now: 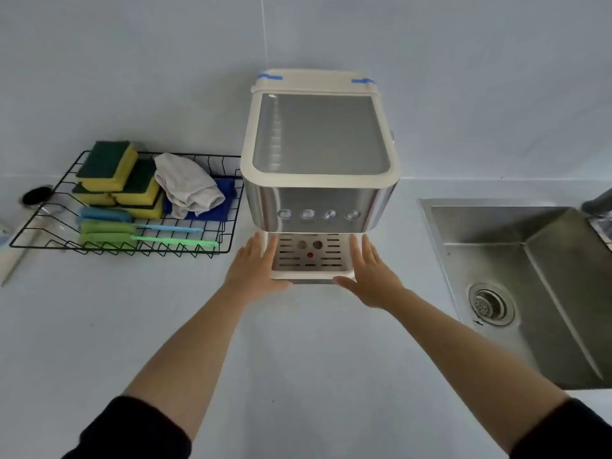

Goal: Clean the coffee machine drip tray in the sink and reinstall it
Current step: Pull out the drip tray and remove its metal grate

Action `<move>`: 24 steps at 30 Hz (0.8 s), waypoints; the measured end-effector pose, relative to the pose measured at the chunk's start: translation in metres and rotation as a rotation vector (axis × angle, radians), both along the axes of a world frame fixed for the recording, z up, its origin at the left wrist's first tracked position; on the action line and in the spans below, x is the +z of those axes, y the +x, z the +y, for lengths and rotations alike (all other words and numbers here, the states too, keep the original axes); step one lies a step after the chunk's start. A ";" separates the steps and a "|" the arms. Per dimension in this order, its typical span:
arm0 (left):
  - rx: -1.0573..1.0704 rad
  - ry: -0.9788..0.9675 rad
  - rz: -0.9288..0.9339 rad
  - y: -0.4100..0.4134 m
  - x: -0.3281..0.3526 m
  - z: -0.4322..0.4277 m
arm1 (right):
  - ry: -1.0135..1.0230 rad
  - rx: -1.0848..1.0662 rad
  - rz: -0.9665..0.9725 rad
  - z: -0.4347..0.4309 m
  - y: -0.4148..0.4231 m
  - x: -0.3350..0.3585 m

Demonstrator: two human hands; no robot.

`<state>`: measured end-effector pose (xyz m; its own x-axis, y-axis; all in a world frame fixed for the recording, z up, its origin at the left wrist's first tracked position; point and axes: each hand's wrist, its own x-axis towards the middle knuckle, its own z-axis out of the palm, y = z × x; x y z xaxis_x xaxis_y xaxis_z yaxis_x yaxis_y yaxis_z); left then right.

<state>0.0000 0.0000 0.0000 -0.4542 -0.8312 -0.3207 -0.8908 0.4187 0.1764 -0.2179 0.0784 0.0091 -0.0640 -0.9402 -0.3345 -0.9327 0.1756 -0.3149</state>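
Observation:
A cream and steel coffee machine [318, 160] stands on the white counter against the wall. Its drip tray [309, 260], cream with a slotted metal grille and a red float, sits in the base under the button row. My left hand [256, 266] lies flat against the tray's left side, fingers straight. My right hand [369, 271] mirrors it on the tray's right side, thumb near the front corner. Both hands are spread and touch or nearly touch the tray; neither is closed around it. The steel sink [530, 286] lies to the right.
A black wire rack [66, 240] left of the machine holds several yellow-green sponges [109, 167], a grey cloth [188, 183], a blue cloth and long-handled brushes [139, 235]. The sink has a round drain [491, 304]; a tap part shows at the right edge.

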 end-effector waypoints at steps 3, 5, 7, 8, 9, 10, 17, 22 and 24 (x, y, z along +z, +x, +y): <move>0.042 0.020 0.026 -0.003 -0.003 -0.006 | 0.034 0.007 0.002 -0.012 0.000 -0.005; 0.072 0.054 0.073 -0.006 -0.006 -0.011 | 0.036 -0.006 -0.051 -0.020 -0.001 -0.011; 0.106 0.096 0.122 -0.007 -0.010 -0.014 | 0.037 -0.016 -0.090 -0.026 -0.002 -0.019; 0.115 0.107 0.147 -0.007 -0.011 -0.016 | 0.028 -0.024 -0.107 -0.029 -0.003 -0.021; 0.117 0.129 0.171 -0.007 -0.013 -0.018 | 0.021 -0.034 -0.127 -0.031 -0.003 -0.024; 0.115 0.149 0.188 -0.008 -0.013 -0.018 | 0.018 -0.048 -0.149 -0.032 -0.004 -0.026; 0.153 0.198 0.182 -0.011 -0.012 -0.018 | 0.027 -0.109 -0.223 -0.034 -0.001 -0.031; 0.165 0.213 0.184 -0.011 -0.011 -0.015 | -0.002 -0.098 -0.228 -0.033 0.000 -0.030; 0.165 0.212 0.177 -0.011 -0.009 -0.015 | -0.005 -0.097 -0.231 -0.032 0.000 -0.030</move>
<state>-0.0113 -0.0148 -0.0089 -0.3830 -0.8212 -0.4230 -0.8913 0.2082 0.4027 -0.2178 0.0462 -0.0207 -0.0765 -0.9351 -0.3461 -0.8149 0.2587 -0.5187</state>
